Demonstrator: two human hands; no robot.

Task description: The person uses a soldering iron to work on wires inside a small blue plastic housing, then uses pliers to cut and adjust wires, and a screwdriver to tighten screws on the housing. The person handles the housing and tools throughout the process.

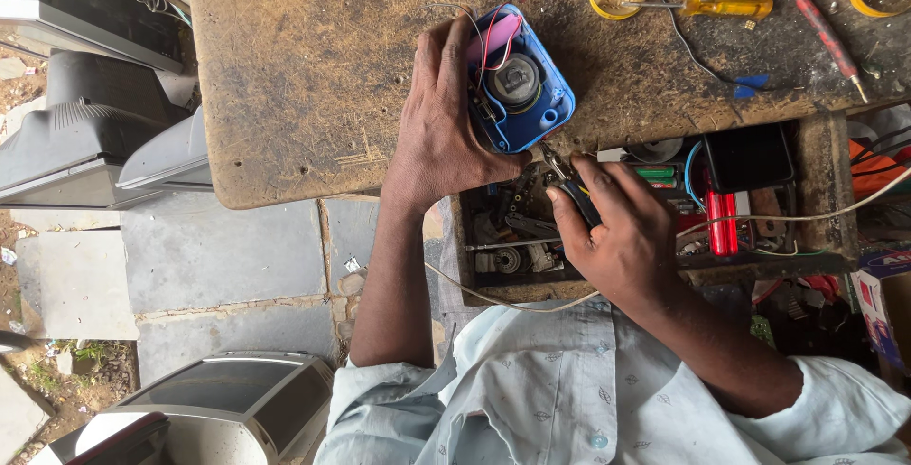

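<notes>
Grey television casings (95,133) lie left of the worn desk (313,76). The left hand (441,123) grips an opened blue speaker (520,81) (wires showing); the right hand (622,237) pinches pliers (569,185) above a cluttered drawer (517,247). A yellow-handled screwdriver (712,7) lies beyond.

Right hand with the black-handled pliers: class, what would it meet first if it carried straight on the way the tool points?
Probably the blue plastic speaker casing, at its near edge; the right hand aims the black-handled pliers there. Depth is uncertain.
</notes>
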